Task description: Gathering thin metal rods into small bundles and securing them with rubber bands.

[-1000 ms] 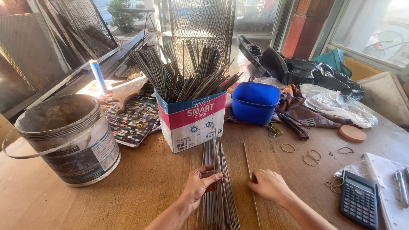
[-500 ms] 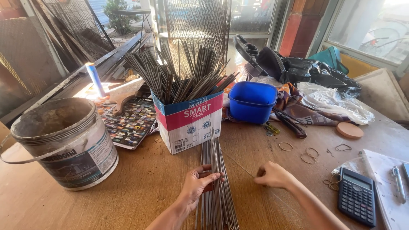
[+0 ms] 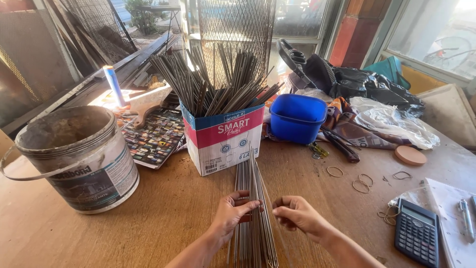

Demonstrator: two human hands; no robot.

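rod bundle point(image 3: 251, 218) half built: left hand point(image 3: 229, 216) clamps it, right hand point(image 3: 297, 214) pinches one more rod (box point(image 3: 225, 136) still crammed with loose ones).

rod bundle point(image 3: 252, 218) cut off at bottom edge, its middle hidden under left hand point(image 3: 229, 214)

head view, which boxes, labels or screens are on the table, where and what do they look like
Cardboard box: centre, behind the hands, white with a pink and blue band, full of thin metal rods.
Bucket label: left, on a dirty pale round bucket, dark print on grey.
Printed sheet: between bucket and box, flat, rows of small coloured pictures.
Calculator: right edge, dark, with a small grey screen.
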